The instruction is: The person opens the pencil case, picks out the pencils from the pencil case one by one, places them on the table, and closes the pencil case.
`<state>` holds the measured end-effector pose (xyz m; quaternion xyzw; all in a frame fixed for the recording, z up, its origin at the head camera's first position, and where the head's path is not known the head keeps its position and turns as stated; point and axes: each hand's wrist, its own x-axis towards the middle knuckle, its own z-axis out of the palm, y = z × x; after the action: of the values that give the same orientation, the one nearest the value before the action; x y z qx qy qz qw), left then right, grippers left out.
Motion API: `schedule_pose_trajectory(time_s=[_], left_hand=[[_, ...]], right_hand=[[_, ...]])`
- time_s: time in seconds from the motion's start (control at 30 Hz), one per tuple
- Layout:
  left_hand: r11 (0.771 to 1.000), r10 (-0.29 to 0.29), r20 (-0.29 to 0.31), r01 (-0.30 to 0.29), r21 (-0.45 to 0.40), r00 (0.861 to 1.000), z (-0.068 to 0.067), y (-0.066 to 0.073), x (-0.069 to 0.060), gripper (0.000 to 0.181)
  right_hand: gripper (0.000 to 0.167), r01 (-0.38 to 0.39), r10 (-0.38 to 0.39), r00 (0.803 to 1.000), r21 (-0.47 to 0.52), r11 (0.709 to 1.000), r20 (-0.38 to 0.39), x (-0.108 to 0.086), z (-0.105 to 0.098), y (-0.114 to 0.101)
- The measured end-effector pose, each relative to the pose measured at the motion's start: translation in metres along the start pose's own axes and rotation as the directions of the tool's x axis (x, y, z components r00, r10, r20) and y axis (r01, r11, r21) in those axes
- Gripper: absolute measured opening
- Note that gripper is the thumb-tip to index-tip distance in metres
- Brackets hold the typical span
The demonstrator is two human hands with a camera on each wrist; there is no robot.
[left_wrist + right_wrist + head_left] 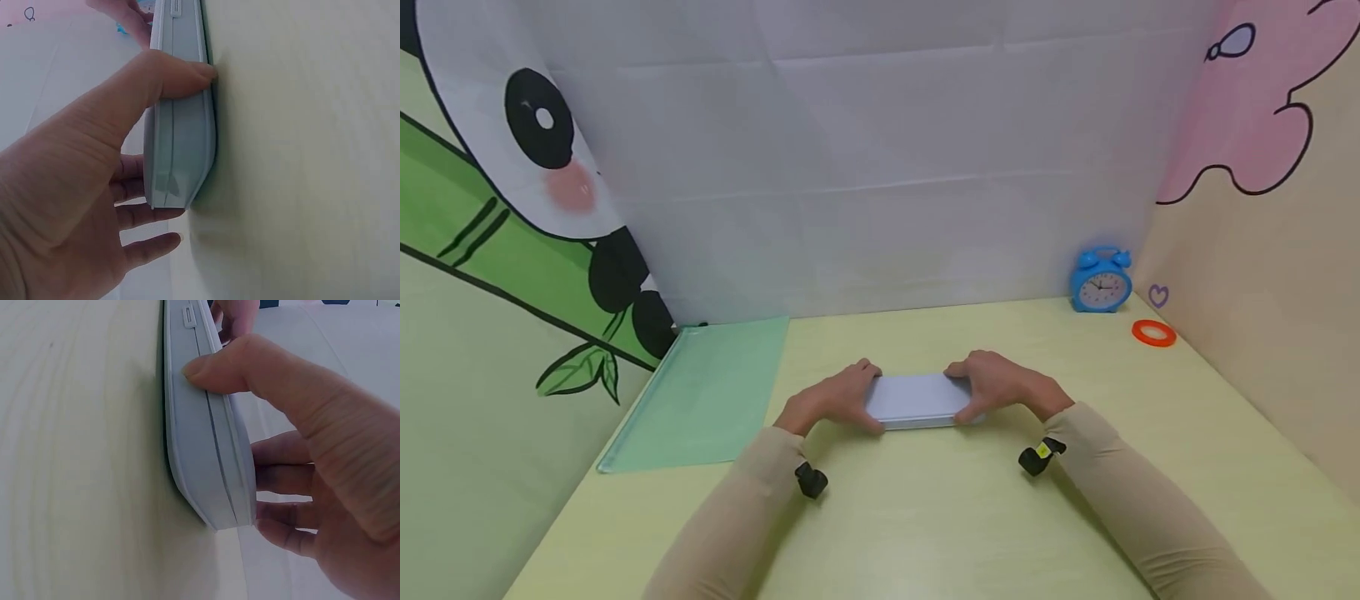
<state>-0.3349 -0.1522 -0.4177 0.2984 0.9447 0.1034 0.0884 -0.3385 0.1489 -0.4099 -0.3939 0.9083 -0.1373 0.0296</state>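
One pale, flat, seamed case | small tab | left hand grips one end | right hand, the other

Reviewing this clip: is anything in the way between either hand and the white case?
Nothing visible is: the left hand and right hand hold the white case directly, at opposite ends.

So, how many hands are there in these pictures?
2: the left hand gripping the left end of the white case, the right hand gripping its right end; the wrist views show this same pair.
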Motion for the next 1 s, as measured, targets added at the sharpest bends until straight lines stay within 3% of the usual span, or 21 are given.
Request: schedule_pose_trajectory(time_s=[0.13,0.27,0.47,0.77,1.0], left_hand=[[1.0,-0.006,0.015,0.006,0.006,1.0,-0.003,-0.001,-0.002,0.085],[0.999,-0.01,0.037,0.012,-0.032,0.999,-0.003,-0.001,-0.006,0.089],[0.994,-0.017,0.007,0.018,-0.106,1.0,-0.004,-0.004,-0.01,0.092],[0.955,-0.042,-0.072,0.019,-0.295,0.997,0.007,-0.022,-0.013,0.106],[0.93,-0.071,-0.107,0.027,-0.367,0.992,0.014,-0.024,-0.017,0.113]], right_hand=[[0.068,-0.031,0.03,1.0,0.13,0.991,0.008,0.004,0.002,0.004],[0.071,-0.091,0.08,0.996,0.282,0.955,0.049,0.005,0.003,0.01],[0.071,-0.101,0.098,0.995,0.324,0.941,0.026,0.004,-0.002,0.013],[0.07,-0.09,0.082,0.996,0.384,0.919,0.039,-0.003,-0.006,0.02],[0.068,-0.08,0.042,0.996,0.545,0.834,0.082,-0.017,-0.011,0.025]])
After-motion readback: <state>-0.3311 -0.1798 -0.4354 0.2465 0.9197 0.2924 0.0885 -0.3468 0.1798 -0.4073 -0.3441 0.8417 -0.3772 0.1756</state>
